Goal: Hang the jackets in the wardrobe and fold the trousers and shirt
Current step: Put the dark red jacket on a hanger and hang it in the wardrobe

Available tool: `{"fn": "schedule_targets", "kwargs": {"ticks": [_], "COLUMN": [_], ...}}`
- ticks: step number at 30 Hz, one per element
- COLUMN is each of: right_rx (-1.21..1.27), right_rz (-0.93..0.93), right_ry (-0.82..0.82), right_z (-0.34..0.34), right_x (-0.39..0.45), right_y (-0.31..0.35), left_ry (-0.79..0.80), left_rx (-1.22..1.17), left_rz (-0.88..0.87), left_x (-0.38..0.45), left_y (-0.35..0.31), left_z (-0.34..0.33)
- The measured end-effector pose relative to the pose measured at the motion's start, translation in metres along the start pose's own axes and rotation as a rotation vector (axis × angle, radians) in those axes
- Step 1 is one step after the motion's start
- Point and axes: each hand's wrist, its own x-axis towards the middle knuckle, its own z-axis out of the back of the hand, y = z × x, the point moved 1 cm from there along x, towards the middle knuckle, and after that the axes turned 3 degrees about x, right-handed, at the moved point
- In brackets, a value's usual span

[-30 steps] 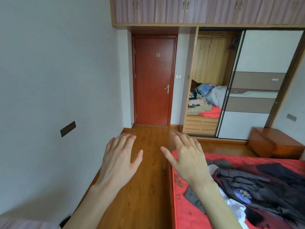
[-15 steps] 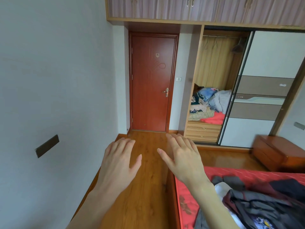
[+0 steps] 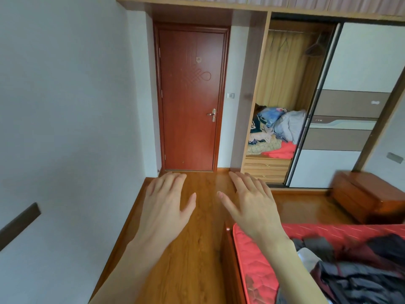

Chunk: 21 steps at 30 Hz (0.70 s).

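My left hand (image 3: 166, 207) and my right hand (image 3: 254, 207) are stretched out side by side, palms down, fingers straight, holding nothing. A heap of dark clothes (image 3: 359, 273), grey, black and maroon with some white cloth, lies on the red bed (image 3: 254, 266) at the lower right, behind my right forearm. Across the room the wardrobe (image 3: 282, 88) stands with its left side open. A rail with a few empty hangers (image 3: 315, 48) runs across its top, and bundled bedding (image 3: 276, 132) fills its lower shelf.
A red-brown door (image 3: 190, 97) is closed straight ahead. Wooden floor (image 3: 197, 249) runs between the left wall and the bed. The white and brown sliding door (image 3: 350, 106) covers the wardrobe's right half. A low wooden cabinet (image 3: 368, 194) stands at the right.
The view has tilted up and moved forward, so less of the bed and clothes shows. Both hands keep the same outstretched pose.
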Motion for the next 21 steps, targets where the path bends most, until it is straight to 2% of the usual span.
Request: {"fn": "schedule_targets", "kwargs": {"ticks": [12, 21], "right_rx": [-0.006, 0.007], "right_rz": [-0.075, -0.088], "right_ry": [-0.021, -0.015], "right_z": [-0.115, -0.2], "right_x": [0.155, 0.278], "right_y": [-0.08, -0.138], "left_ry": [0.026, 0.031], "left_rx": [-0.003, 0.02], "left_rz": [-0.105, -0.1], "left_x": [0.175, 0.298], "left_y": [0.024, 0.043], "left_z": [-0.155, -0.273]}}
